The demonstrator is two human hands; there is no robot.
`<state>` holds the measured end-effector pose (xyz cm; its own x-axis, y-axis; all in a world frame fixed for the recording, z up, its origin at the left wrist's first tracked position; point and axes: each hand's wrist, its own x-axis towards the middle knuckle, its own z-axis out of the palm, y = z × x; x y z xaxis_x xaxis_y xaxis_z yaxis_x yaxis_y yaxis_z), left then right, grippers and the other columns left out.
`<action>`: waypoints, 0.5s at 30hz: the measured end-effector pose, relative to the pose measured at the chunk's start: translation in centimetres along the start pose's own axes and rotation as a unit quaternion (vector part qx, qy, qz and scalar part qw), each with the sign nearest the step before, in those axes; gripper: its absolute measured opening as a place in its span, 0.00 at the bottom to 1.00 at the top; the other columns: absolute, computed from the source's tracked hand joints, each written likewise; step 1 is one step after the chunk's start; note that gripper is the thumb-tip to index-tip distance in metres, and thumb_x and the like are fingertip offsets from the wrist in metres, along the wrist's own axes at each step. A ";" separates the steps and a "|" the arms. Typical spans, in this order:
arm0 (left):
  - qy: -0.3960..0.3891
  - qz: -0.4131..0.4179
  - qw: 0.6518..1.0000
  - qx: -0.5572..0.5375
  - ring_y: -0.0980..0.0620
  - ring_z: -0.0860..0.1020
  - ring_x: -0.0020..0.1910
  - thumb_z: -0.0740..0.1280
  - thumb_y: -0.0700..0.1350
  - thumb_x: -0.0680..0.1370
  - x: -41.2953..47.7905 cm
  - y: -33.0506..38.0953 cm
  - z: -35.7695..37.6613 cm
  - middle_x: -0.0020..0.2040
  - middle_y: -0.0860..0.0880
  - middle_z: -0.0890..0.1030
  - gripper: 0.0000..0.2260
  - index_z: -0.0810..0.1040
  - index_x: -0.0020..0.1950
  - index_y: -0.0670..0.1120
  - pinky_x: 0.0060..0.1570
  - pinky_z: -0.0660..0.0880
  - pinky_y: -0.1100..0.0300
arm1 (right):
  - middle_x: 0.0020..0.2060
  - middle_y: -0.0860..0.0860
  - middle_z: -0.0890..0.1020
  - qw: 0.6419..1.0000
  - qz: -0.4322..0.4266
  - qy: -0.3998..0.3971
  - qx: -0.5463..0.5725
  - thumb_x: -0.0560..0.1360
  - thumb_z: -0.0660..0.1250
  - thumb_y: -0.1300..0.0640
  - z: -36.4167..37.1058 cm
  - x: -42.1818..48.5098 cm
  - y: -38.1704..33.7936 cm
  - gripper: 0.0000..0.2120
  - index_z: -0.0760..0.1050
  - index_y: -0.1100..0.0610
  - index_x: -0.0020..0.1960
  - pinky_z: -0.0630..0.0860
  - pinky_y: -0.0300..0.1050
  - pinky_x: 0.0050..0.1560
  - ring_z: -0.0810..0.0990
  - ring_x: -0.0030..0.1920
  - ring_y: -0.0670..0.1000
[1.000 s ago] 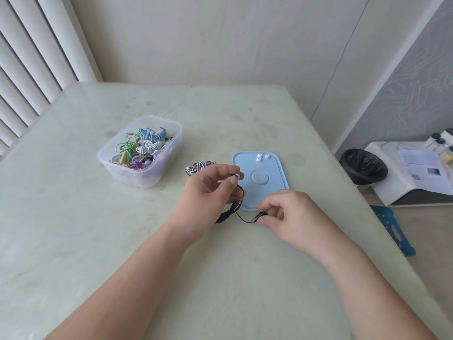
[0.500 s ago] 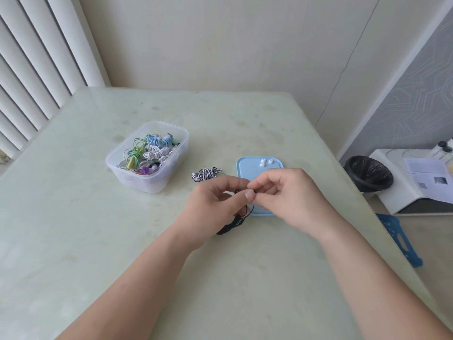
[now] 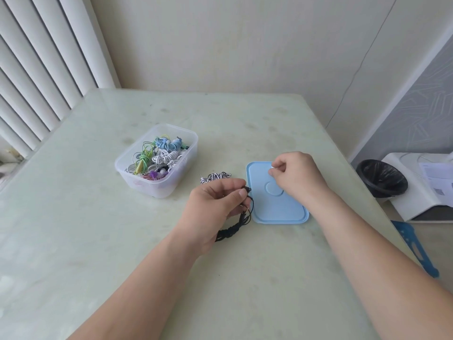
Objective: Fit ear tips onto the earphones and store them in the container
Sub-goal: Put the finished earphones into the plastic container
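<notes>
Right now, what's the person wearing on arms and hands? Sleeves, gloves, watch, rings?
Nothing worn that shows. The left hand and right hand are bare: no gloves, and no rings on the fingers in view. The left forearm and right forearm are uncovered down to the frame edge, with no sleeve, watch or band at the wrists.

Bare left hand (image 3: 215, 204), right hand (image 3: 295, 176), forearms (image 3: 147, 278).

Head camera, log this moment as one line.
left hand: holds black earphones | right hand: pinches white ear tip on blue lid | container: open, earphones inside
</notes>
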<state>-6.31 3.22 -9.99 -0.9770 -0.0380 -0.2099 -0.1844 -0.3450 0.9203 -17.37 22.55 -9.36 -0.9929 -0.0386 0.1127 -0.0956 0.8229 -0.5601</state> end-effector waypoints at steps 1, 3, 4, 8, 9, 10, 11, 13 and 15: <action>0.004 -0.002 1.000 -0.008 0.45 0.83 0.42 0.71 0.33 0.79 0.1 0.0 -0.1 0.43 0.44 0.86 0.06 0.84 0.55 0.38 0.49 0.80 0.56 | 0.41 0.50 0.84 1.000 -0.005 0.000 -0.017 0.76 0.72 0.59 0.3 0.4 0.0 0.02 0.83 0.55 0.45 0.82 0.49 0.47 0.83 0.43 0.54; 0.008 -0.003 1.000 -0.022 0.45 0.83 0.42 0.71 0.32 0.79 0.2 0.0 -0.2 0.43 0.44 0.86 0.07 0.83 0.56 0.38 0.50 0.81 0.54 | 0.42 0.51 0.84 0.999 -0.012 -0.002 -0.039 0.76 0.70 0.59 0.5 0.9 0.0 0.05 0.82 0.55 0.42 0.82 0.51 0.46 0.83 0.42 0.55; 0.009 -0.003 1.000 -0.026 0.45 0.83 0.42 0.71 0.32 0.79 0.2 0.0 -0.2 0.42 0.44 0.85 0.07 0.83 0.56 0.38 0.50 0.80 0.54 | 0.42 0.51 0.84 0.999 -0.015 0.000 -0.047 0.77 0.70 0.59 0.6 1.0 0.1 0.05 0.82 0.55 0.42 0.82 0.51 0.46 0.82 0.42 0.55; 0.010 -0.003 0.999 -0.032 0.46 0.83 0.43 0.71 0.33 0.79 0.3 -0.1 -0.2 0.42 0.44 0.85 0.08 0.83 0.58 0.39 0.50 0.80 0.55 | 0.42 0.49 0.83 0.998 -0.023 0.022 -0.060 0.77 0.67 0.57 0.1 0.5 -0.1 0.05 0.80 0.53 0.43 0.81 0.49 0.43 0.81 0.42 0.54; 0.012 -0.001 0.999 -0.033 0.46 0.83 0.43 0.71 0.33 0.80 0.3 -0.1 -0.2 0.42 0.44 0.85 0.08 0.83 0.58 0.39 0.49 0.80 0.55 | 0.40 0.48 0.83 0.999 -0.024 0.032 -0.017 0.77 0.68 0.57 -0.2 -0.1 -0.4 0.05 0.80 0.52 0.43 0.81 0.48 0.43 0.82 0.41 0.52; 0.014 0.001 0.999 -0.036 0.45 0.82 0.43 0.71 0.34 0.80 0.3 -0.1 -0.2 0.41 0.44 0.85 0.07 0.83 0.58 0.39 0.49 0.80 0.56 | 0.38 0.48 0.84 0.997 -0.016 0.035 0.063 0.77 0.70 0.58 -0.4 -0.7 -0.9 0.04 0.81 0.53 0.43 0.81 0.46 0.42 0.82 0.39 0.50; 0.016 0.002 0.999 -0.038 0.45 0.82 0.43 0.71 0.34 0.80 0.3 -0.1 -0.2 0.41 0.44 0.85 0.07 0.83 0.57 0.39 0.49 0.80 0.56 | 0.37 0.50 0.85 0.986 0.007 0.026 0.167 0.76 0.72 0.59 -0.7 -1.7 -1.7 0.03 0.82 0.54 0.44 0.81 0.45 0.40 0.83 0.36 0.48; 0.020 0.007 0.999 -0.041 0.45 0.82 0.43 0.71 0.35 0.80 0.4 -0.1 -0.2 0.41 0.44 0.85 0.06 0.83 0.56 0.40 0.49 0.80 0.56 | 0.40 0.57 0.87 0.926 0.060 -0.025 0.371 0.75 0.74 0.62 -1.3 -3.9 -3.3 0.01 0.83 0.59 0.46 0.80 0.44 0.38 0.84 0.36 0.49; 0.023 0.012 0.999 -0.041 0.45 0.83 0.44 0.72 0.35 0.79 0.3 -0.1 -0.1 0.42 0.43 0.86 0.05 0.83 0.55 0.40 0.49 0.80 0.55 | 0.42 0.61 0.86 0.863 0.089 -0.071 0.493 0.74 0.75 0.65 -1.2 -5.8 -4.0 0.03 0.84 0.62 0.47 0.80 0.44 0.39 0.84 0.38 0.52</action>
<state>-6.59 3.09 -10.18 -0.9745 -0.0897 -0.2057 -0.1504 -0.4191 0.8954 -11.12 20.14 -6.81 -0.9901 -0.0883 -0.1088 0.1139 -0.0557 -0.9919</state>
